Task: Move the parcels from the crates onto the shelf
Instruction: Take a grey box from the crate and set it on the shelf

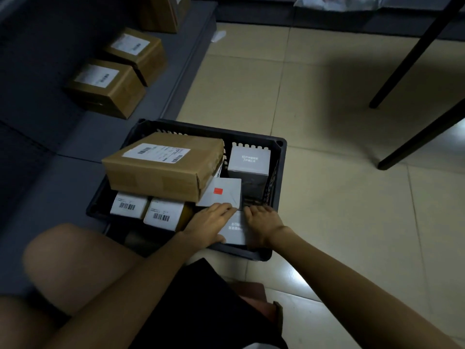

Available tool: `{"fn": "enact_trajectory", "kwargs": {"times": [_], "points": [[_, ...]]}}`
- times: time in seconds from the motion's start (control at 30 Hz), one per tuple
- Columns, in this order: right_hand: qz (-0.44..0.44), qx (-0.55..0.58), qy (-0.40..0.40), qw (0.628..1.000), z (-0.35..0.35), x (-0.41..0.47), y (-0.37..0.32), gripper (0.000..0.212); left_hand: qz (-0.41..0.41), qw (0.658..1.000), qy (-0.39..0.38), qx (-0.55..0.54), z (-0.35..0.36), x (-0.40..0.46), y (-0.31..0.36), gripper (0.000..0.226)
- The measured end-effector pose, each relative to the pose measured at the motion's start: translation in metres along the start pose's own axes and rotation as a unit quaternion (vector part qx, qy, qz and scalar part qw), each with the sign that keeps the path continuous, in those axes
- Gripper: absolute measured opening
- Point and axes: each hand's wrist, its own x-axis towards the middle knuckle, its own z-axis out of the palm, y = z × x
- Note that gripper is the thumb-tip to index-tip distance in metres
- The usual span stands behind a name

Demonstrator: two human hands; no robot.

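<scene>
A black plastic crate (pixel 279 157) stands on the floor, filled with parcels. A large brown carton (pixel 163 167) lies on top at its left, over two small white boxes (pixel 128 205) with barcodes. A grey box (pixel 249 162) stands at the far right, and a flat grey packet with a red square (pixel 222 192) lies in the middle. At the crate's near right corner, my left hand (pixel 208 222) and my right hand (pixel 261 222) grip the two sides of another grey box (pixel 235 229). Two brown parcels (pixel 105 86) sit on the low grey shelf (pixel 50 147) to the left.
A third, taller brown carton (pixel 163 13) stands farther back on the shelf. Black table legs (pixel 412 61) slant across the tiled floor at the right. My bare knee (pixel 75 260) is close to the crate's near left side.
</scene>
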Motion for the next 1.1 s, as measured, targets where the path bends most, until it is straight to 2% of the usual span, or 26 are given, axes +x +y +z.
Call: {"fn": "enact_trajectory", "kwargs": {"times": [0.23,0.47,0.9,1.1], "points": [[0.013,0.032,0.022,0.999,0.003,-0.002,-0.013,0.086,-0.042,0.999,0.004,-0.027,0.001,-0.009,0.001,0.098],[-0.009,0.015,0.023,1.0,-0.028,-0.013,-0.004,0.094,-0.04,0.998,0.018,-0.041,-0.017,-0.012,0.003,0.109],[-0.018,-0.042,0.037,0.998,-0.088,-0.046,0.0,0.103,-0.026,0.999,0.024,-0.024,-0.08,-0.03,0.012,0.106],[-0.009,-0.06,0.038,0.997,-0.114,-0.073,-0.006,0.104,-0.009,1.0,0.027,-0.007,-0.113,-0.049,0.021,0.093]]}}
